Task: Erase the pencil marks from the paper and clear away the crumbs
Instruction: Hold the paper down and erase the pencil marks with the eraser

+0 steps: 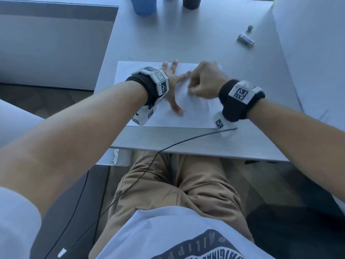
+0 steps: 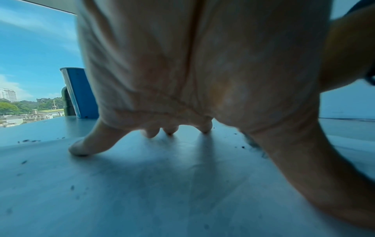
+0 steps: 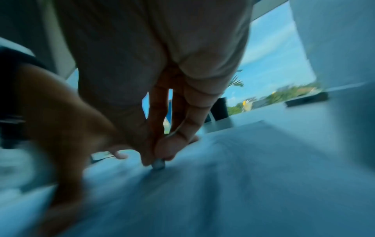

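Nearest the person, one black cable (image 1: 186, 140) crosses the near edge of the one grey table (image 1: 186, 43) and runs down over the lap. Just beyond it lies one sheet of white paper (image 1: 168, 118), its long edge parallel to the table's near edge. Two hands work on the sheet. The left hand (image 1: 172, 85) lies at about 9 o'clock on the paper, fingers spread wide and straight, fingertips and thumb pressing the sheet flat; the left wrist view shows the palm arched above the paper with the fingertips (image 2: 79, 148) touching it. The right hand (image 1: 205, 83) sits at about 2 o'clock on the sheet, just beside the left hand's forefinger, its fingers curled tight. The right wrist view, though blurred, shows it pinching one small grey eraser (image 3: 158, 165) between thumb and fingers, the eraser's tip touching the paper. Dark crumbs (image 2: 28, 141) are scattered on the sheet around the left hand, and a few more lie on the table past the paper's far left corner, at about 11 o'clock; they are too small to count. Farther off, at 2 o'clock on the table, lie one small wrapped block (image 1: 246, 40) and one tiny dark lump (image 1: 250, 28) just beyond it. At the far edge, near 12 o'clock, stand two containers: one blue cup (image 1: 142, 5) and one dark cup (image 1: 192, 2).
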